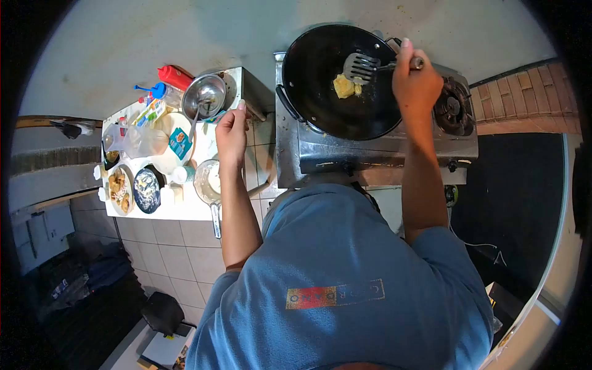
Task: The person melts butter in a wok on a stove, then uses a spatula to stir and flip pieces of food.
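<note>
My right hand (pixel 417 80) is closed round the handle of a slotted spatula (pixel 362 68). The spatula's head is over a black wok (pixel 333 111), touching or just above a yellow lump of food (pixel 344 86) with small bits beside it. The wok sits on the left part of a metal gas stove (pixel 382 151). Out to the left, my left hand (pixel 232 132) is raised near the right edge of a white table, its fingers curled together. Whether anything is between those fingers I cannot make out. Just beyond it stands a metal bowl (pixel 204 92) with a spoon inside.
On the white table (pixel 185 211) are a red bottle (pixel 174 78), a plate of browned food (pixel 121 190), a dark bowl with pale mixture (pixel 148 190) and a saucepan (pixel 206 182) whose handle juts over the front edge. An unused burner (pixel 453 106) is at the stove's right.
</note>
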Demonstrator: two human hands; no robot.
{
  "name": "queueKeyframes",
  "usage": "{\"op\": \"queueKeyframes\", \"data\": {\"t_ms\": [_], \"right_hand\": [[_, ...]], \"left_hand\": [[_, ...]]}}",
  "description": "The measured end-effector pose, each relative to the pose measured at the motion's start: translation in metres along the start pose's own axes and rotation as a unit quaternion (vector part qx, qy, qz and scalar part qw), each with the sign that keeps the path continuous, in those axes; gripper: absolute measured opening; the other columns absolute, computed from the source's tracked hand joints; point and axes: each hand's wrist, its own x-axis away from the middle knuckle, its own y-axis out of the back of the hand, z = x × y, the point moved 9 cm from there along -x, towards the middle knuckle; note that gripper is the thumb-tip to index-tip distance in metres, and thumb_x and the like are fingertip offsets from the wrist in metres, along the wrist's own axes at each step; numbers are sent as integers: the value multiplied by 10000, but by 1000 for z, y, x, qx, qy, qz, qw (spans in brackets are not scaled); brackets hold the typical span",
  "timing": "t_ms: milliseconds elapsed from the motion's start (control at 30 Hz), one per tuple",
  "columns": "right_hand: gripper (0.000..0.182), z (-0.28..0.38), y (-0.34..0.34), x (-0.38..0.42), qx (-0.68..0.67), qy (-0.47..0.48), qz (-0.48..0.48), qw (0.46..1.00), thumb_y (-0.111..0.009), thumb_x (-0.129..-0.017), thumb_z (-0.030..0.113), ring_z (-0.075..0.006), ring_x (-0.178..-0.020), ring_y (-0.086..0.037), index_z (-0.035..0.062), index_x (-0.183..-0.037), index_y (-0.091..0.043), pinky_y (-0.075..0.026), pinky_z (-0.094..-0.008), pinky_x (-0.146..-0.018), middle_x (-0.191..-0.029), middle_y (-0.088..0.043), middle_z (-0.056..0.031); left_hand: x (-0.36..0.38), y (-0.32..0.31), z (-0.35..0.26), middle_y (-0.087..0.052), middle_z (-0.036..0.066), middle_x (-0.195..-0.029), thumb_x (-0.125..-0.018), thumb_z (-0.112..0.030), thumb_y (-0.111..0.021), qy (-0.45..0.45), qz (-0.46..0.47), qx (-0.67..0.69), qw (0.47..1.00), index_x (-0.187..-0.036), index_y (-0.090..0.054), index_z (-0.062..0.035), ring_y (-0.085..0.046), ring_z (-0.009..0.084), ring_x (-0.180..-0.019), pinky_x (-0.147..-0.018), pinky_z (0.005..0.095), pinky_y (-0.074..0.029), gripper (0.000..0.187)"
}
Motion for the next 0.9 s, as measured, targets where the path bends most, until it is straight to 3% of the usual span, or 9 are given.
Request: {"op": "queueKeyframes", "data": {"t_ms": [67,567,900], "right_hand": [[363,-5,4,-5,61,17,4,998,-538,-863,404,-378,-537,-564,100,-678,-605,-425,-427,-468,-539,-551,-152],[340,6,-19,14,0,80,-7,997,-561,-864,350,-344,-511,-555,95,-641,-542,-411,-403,-443,-541,-544,-132],[297,-14,0,15,93,48,0,995,-566,-860,350,-348,-506,-567,103,-697,-593,-426,-395,-449,-540,-558,-132]], "left_hand": [[1,-1,0,-471,-43,-593,-899,-338,-550,-6,-2,17,1000,-718,-594,-46,-390,41,-549,-516,195,-298,347],[1,-1,-6,-451,-42,-575,-908,-357,-530,-5,3,-5,1000,-701,-592,-53,-380,41,-545,-522,197,-291,372],[-1,1,-4,-456,-42,-578,-901,-372,-538,-11,-1,-7,1000,-700,-594,-53,-380,43,-544,-524,193,-290,381]]}}
